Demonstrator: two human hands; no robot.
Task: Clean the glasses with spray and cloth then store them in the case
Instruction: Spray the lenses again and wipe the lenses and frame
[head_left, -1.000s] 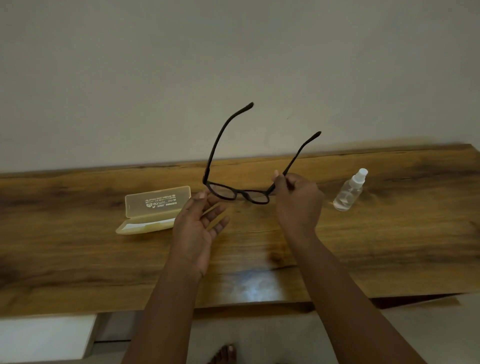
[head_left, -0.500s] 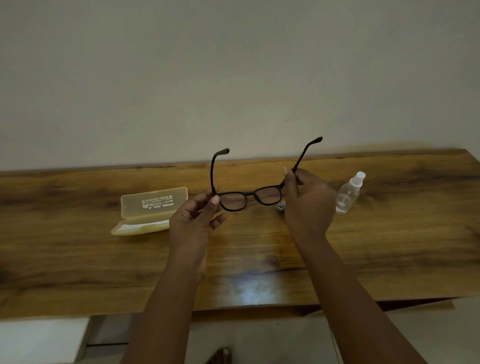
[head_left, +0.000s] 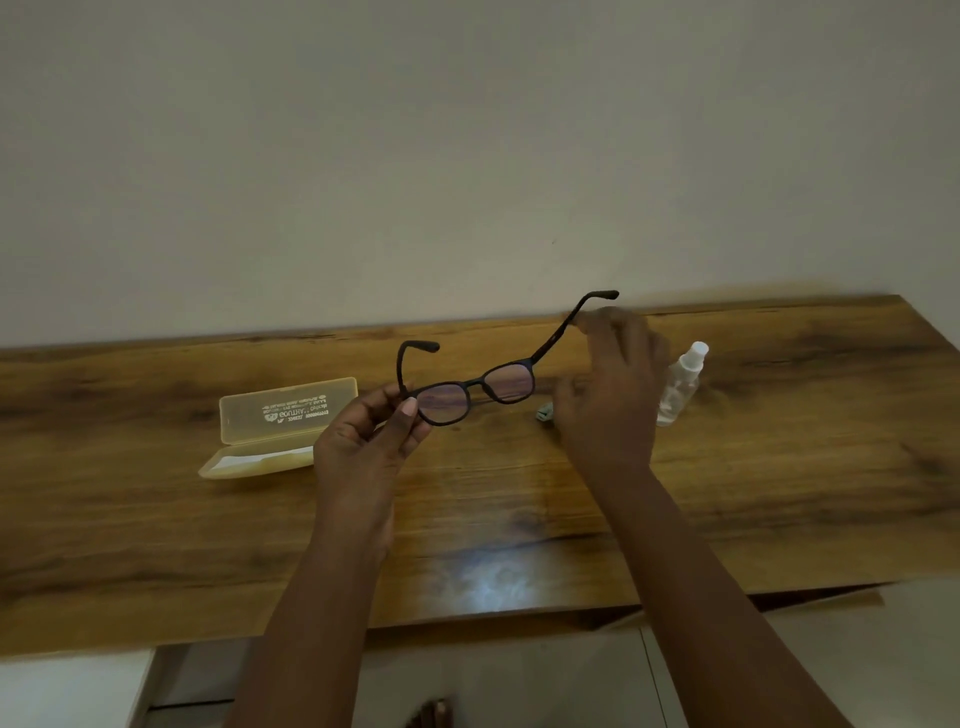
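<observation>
Glasses: dark-framed, temples unfolded, held up just above the wooden table, roughly mid-scene, lenses facing the wearer. Pinched at the left hinge corner by the left hand, thumb and forefinger clamped on the frame beside the lens. Right hand blurred, fingers spread and loosely apart, close to the right temple but seemingly not gripping it; contact at the fingertips too smeared to call.

Likely light and thin, stiff at the rim but springy along the temples. Lenses prone to smudges and scratches, so best taken by the rim edge or hinge block, never by the glass. Single-corner hold probably adequate for so little weight, though liable to twist if sprayed or wiped without a second support.

Case of translucent yellow plastic, lying open on the table to the left, lid tipped up toward the far side with printed lettering. Tray appears to hold nothing, though the pale interior is hard to read. Spray bottle to the right, small, clear, white nozzle, leaning; liquid level not discernible. Small pale scrap on the table just left of the right hand, possibly the cloth, mostly hidden.
</observation>
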